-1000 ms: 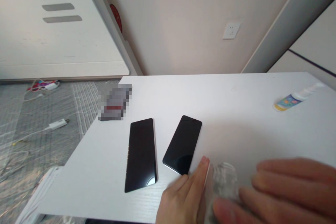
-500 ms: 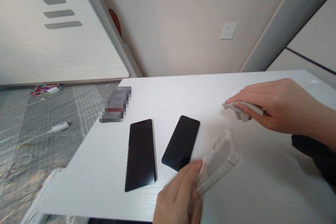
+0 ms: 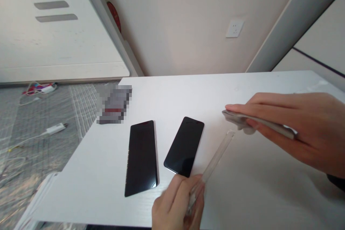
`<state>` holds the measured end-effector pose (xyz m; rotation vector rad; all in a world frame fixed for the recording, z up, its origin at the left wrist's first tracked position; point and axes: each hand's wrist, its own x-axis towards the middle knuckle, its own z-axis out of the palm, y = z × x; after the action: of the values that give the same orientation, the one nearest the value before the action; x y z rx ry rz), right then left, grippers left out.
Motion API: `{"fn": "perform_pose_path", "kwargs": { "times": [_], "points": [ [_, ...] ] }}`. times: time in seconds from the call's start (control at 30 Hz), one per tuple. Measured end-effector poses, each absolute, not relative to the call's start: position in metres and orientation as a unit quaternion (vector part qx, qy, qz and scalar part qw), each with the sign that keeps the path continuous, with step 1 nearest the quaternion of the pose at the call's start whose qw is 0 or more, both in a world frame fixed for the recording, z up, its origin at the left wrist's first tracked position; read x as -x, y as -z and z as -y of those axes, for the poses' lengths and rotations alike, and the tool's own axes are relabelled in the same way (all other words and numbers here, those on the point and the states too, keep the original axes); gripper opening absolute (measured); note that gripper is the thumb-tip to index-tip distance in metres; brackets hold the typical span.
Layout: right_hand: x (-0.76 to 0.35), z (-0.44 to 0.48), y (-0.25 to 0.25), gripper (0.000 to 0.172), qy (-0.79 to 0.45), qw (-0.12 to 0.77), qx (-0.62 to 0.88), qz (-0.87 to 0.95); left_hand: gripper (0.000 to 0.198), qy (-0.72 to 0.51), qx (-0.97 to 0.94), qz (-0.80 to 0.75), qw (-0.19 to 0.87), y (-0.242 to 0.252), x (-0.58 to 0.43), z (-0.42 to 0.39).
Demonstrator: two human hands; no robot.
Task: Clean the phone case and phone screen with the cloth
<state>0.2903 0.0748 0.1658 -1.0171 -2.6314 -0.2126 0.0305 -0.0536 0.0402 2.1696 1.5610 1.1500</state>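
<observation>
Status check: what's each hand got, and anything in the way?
Left hand: holding clear case, seen edge-on. Right hand: holding flat grey item, identity unclear. Possible obstacle: black-screened phone lying right by left hand.

On the white desk [image 3: 81,190], a longer smartphone [image 3: 141,158] and a shorter smartphone [image 3: 184,147] lie face up, apart; a pixelated grey item [image 3: 115,104] rests far left.

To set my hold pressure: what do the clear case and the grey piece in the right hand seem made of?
Clear case: probably plastic, smooth; its translucent edge catches light. Grey piece: perhaps cloth, matte; its drooping underside looks soft, though blur leaves this open.
</observation>
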Motion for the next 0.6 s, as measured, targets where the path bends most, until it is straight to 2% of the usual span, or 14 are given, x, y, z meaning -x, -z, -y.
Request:
{"fn": "perform_pose_path", "kwargs": {
  "times": [0.17,0.37,0.43,0.57,0.6],
  "points": [
    [-0.276,-0.061,-0.157,0.047,0.138,0.113,0.333,0.926,0.039,-0.369,-0.773,-0.513,0.056,-0.038,-0.030,0.052],
    [-0.259,-0.054,-0.139,0.047,0.142,0.118,0.332,0.925,0.046,-0.373,-0.777,-0.502,0.077,-0.039,-0.033,0.050],
    [-0.249,-0.040,-0.131,0.045,0.089,0.130,0.315,0.936,0.046,-0.375,-0.778,-0.498,0.076,-0.039,-0.034,0.049],
    [-0.234,-0.012,-0.125,0.033,-0.133,0.143,0.194,0.961,0.041,-0.363,-0.772,-0.512,0.098,-0.039,-0.033,0.049],
    [-0.234,-0.013,-0.125,0.031,-0.142,0.142,0.182,0.963,0.040,-0.360,-0.773,-0.512,0.100,-0.038,-0.033,0.049]
  ]
}}
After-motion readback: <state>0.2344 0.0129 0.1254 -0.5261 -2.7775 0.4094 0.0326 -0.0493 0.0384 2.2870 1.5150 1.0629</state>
